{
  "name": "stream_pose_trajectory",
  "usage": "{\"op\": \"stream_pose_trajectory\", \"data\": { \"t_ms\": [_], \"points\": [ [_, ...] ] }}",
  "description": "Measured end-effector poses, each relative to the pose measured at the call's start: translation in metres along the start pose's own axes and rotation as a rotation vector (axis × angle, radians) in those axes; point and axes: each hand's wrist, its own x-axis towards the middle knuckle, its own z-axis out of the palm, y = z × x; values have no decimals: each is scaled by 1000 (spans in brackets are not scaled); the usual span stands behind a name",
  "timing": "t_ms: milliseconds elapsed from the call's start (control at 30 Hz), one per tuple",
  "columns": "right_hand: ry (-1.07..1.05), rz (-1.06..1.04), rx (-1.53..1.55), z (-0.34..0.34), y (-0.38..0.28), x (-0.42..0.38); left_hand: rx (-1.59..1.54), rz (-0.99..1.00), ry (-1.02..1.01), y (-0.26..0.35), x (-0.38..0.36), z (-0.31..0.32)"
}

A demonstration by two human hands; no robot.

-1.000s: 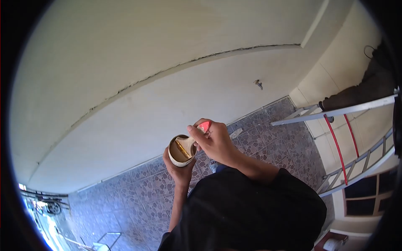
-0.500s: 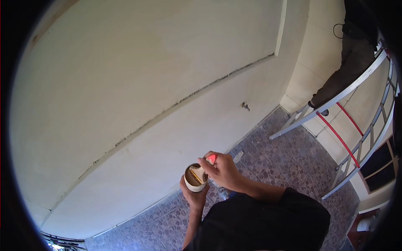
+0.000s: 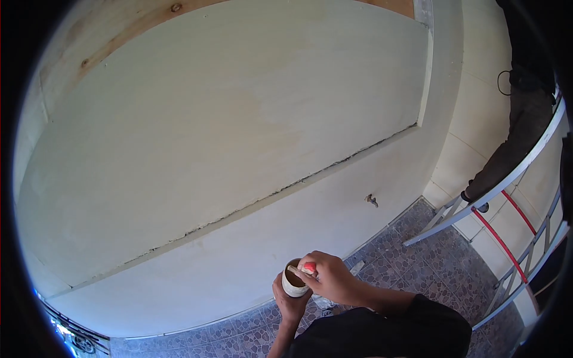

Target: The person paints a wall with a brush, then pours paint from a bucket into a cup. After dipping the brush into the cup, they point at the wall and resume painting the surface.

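Note:
My left hand [image 3: 290, 303] is wrapped round a pale round tub [image 3: 293, 290], held upright in front of my chest. Brownish paint or a similar liquid shows inside it. Over the tub's rim, my right hand [image 3: 334, 277] grips a paintbrush [image 3: 310, 267] by its handle, whose end is red. The brush head points down into the tub, and its bristles are mostly hidden. Ahead of both hands rises a large cream wall panel [image 3: 227, 143] with darker, damp-looking patches near its middle.
A tap [image 3: 371, 200] sticks out low on the wall. To the right stands a metal ladder [image 3: 513, 167] with red braces [image 3: 500, 244], and a person in dark trousers [image 3: 518, 131] is on it. Patterned tiles cover the floor [image 3: 412, 262]. Bare wood [image 3: 143, 27] borders the panel's top.
My view has tilted up, showing more of the panel's top. The brush has turned steeper and its head sits lower in the tub; both hands keep their hold.

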Motion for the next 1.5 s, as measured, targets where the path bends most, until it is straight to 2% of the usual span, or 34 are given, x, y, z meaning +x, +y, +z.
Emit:
{"op": "stream_pose_trajectory", "data": {
  "t_ms": [67, 300, 533, 633, 767, 1067, 1233, 1300, 1433, 1500],
  "points": [
    [12, -94, -103, 2, 5, 4, 11, 5, 23, -3, 1, 7],
    [2, -133, -88, -13, 24, 22, 11, -29, 73, -4, 9, 25],
    [4, 69, 34, -34, 29, 33, -32, -60, 43, -4, 14, 33],
    [-25, 108, 27, -39, 27, 34, -55, -113, -52, -6, 14, 27],
    [-48, 100, -42, -35, 17, 29, -32, -87, -141, -3, 15, 13],
    [44, 173, -13, -15, -7, 6, -121, -100, -219, -4, 8, -13],
    [27, 229, 17, -10, -12, -5, -186, -105, -256, -12, -5, -26],
    [48, 252, 199, -7, -9, -8, -196, -131, -262, -12, -9, -31],
    [66, 280, 239, -6, -14, -9, -238, -153, -254, -16, -16, -35],
    [29, 367, 346, -6, -12, -9, -253, -150, -233, -16, -17, -34]
  ]
}}
